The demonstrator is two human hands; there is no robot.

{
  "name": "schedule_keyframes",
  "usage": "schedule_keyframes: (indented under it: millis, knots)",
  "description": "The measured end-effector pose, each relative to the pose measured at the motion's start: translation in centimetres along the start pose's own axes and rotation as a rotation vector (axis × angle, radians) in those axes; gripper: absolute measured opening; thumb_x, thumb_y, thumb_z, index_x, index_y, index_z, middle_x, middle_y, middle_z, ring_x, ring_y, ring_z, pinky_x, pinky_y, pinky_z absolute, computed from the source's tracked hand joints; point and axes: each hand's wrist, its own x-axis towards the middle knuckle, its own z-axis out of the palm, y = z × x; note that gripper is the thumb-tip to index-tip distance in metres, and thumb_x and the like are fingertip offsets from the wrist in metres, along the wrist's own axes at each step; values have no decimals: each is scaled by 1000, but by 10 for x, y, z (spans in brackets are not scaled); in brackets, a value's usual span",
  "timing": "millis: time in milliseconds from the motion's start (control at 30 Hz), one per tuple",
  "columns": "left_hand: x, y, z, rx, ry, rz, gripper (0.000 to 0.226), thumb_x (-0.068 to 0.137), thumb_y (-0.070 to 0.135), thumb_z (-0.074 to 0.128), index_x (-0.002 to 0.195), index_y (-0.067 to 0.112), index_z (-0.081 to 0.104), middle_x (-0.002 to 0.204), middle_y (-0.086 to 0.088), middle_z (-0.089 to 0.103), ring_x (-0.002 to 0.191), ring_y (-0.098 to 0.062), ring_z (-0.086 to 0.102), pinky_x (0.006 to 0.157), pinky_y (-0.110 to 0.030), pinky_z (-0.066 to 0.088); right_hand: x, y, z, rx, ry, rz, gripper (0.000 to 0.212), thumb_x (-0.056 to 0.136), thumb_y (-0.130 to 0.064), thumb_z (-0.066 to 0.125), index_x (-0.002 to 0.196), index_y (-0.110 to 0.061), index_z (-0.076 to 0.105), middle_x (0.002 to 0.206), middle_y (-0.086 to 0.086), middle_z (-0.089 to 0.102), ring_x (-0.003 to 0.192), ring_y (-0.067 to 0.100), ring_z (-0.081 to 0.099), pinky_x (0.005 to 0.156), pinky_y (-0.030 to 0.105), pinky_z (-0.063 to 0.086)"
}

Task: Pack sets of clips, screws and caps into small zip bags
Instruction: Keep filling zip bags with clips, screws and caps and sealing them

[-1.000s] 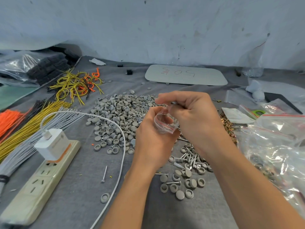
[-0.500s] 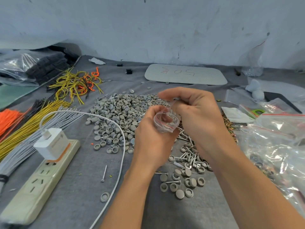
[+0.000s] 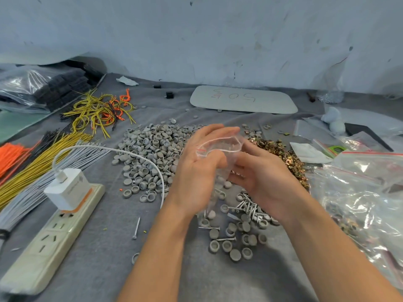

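Both hands together mid-scene, holding a small zip bag [image 3: 220, 149] between them, mouth gaping (red strip at the rim). Left hand [image 3: 196, 168] grips its left side, right hand [image 3: 261, 173] its right. Grey caps [image 3: 152, 147] heaped left, screws [image 3: 250, 207] near, brass clips [image 3: 281, 151] right.

Scuffed pale wall [image 3: 218, 35], grey tabletop [image 3: 104, 214]

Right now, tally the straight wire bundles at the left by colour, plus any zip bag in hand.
orange bundle: 1
black bundle: 1
yellow bundle: 1
grey bundle: 1
zip bag, held in both hands: 1
Total: 5
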Motion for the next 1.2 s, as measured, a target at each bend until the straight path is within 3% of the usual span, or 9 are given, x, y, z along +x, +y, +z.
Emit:
schedule_keyframes:
  millis: [67,133,233,367,533,700,833,1000,1200]
  knots:
    - [2,2,-4,-24,-155,-49,56,69,28,58,123,31,72,137,6,64,131,-10,58,107,-40,46,-7,-2,-3,80,-81,16,32,86,-22,76,118,-16,77,108,7,76,92,20,70,89,33,59]
    - [4,-1,-6,49,-206,-89,60,74,22,59,132,37,65,133,9,68,125,-7,61,104,-33,49,-8,-3,-7,59,25,15,24,85,-20,79,106,-10,79,100,14,68,85,27,58,80,34,53]
    - [6,-9,-9,104,8,-145,39,87,13,74,118,36,71,104,10,77,92,-6,73,74,-18,56,-10,-4,-13,113,242,7,9,85,-14,74,92,-12,79,91,12,69,81,24,58,80,37,49]
    - [5,-16,-11,5,193,-168,11,83,11,83,88,20,80,76,0,78,68,-8,72,63,-15,53,-18,-9,-13,-10,285,-58,14,86,-5,74,86,-18,81,80,2,70,70,12,63,75,30,52]
    - [6,-12,-10,-57,255,-180,18,78,9,85,90,22,80,77,-4,79,70,-14,76,65,-19,58,-19,-14,-7,-67,376,-174,8,86,-14,79,81,-20,82,81,-2,75,68,8,64,70,24,52]
    - [6,-12,-9,-90,362,-238,9,74,13,88,78,16,81,66,-4,76,51,-6,64,52,-15,49,-15,-11,-4,-67,451,-172,17,87,-10,78,75,-20,81,72,-5,73,61,5,62,62,17,52]
    - [6,-9,-11,-98,344,-221,10,78,7,86,76,15,81,69,-5,77,57,-5,68,55,-11,48,-13,-10,-3,-110,460,-184,25,89,-9,77,70,-24,81,68,-5,71,61,5,61,62,15,51]
    - [4,-6,-10,-78,333,-194,26,81,6,84,67,27,81,72,-3,77,68,-14,74,66,-19,57,-12,-8,-1,-166,463,-183,26,91,-9,75,69,-22,76,71,-1,68,70,12,59,72,27,52]
    - [2,-2,-9,-88,205,-209,10,77,14,87,78,22,83,75,-1,78,66,-8,71,60,-15,52,-14,-3,9,-315,401,-238,12,96,-17,72,85,-17,76,77,-1,70,73,10,61,72,26,56]
